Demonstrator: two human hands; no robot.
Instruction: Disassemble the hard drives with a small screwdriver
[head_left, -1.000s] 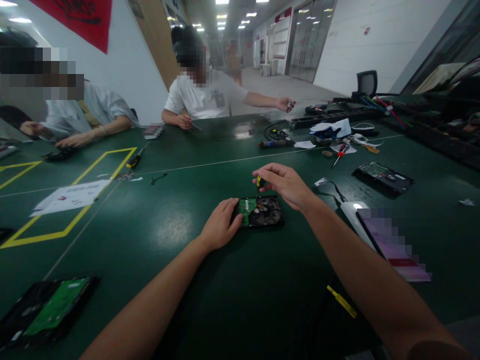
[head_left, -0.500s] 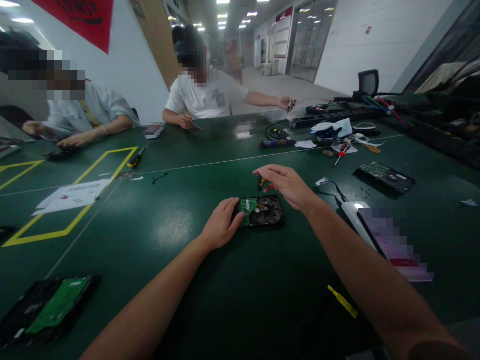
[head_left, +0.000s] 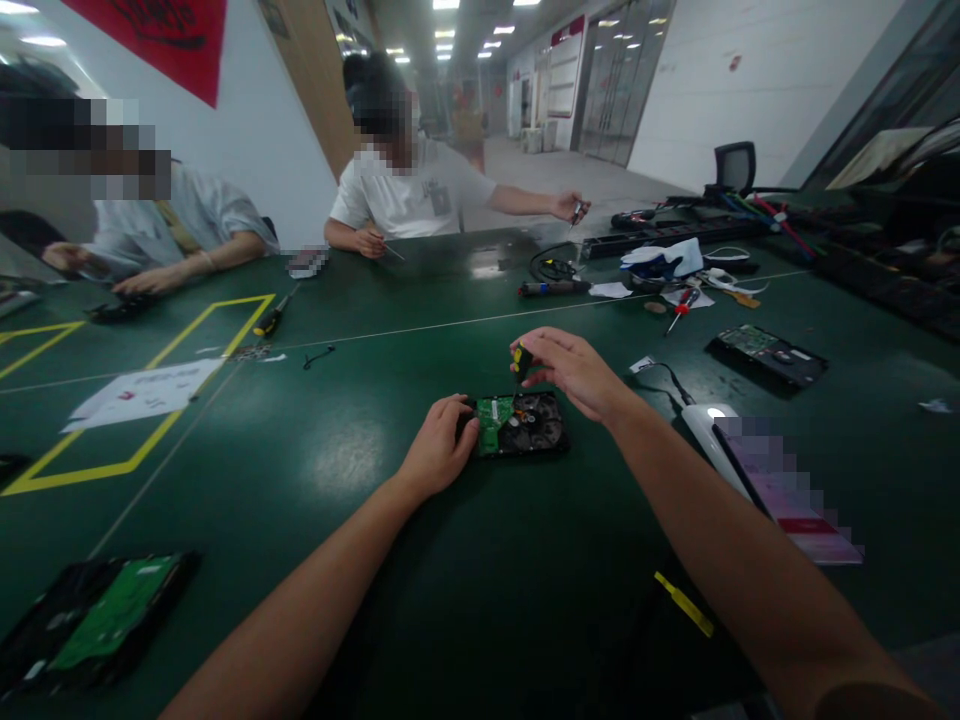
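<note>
A black hard drive (head_left: pixel 525 424) with a green circuit board lies on the green table (head_left: pixel 480 560), board side up. My left hand (head_left: pixel 439 450) grips its left edge, fingers curled against it. My right hand (head_left: pixel 574 368) hovers over the drive's far side, fingers pinched on the black and yellow handle of a small screwdriver (head_left: pixel 520 362) that stands upright with its tip down on the drive.
A second hard drive (head_left: pixel 94 620) lies near left, a third (head_left: pixel 769 355) at right. A yellow strip (head_left: pixel 682 603) and a white device (head_left: pixel 720 430) sit near right. Two people work across the table; tools, cables and a black-yellow screwdriver (head_left: pixel 268 320) lie about.
My right hand's fingers have shifted round the screwdriver handle, which stays upright over the drive. My left hand has curled a little tighter on the drive's edge.
</note>
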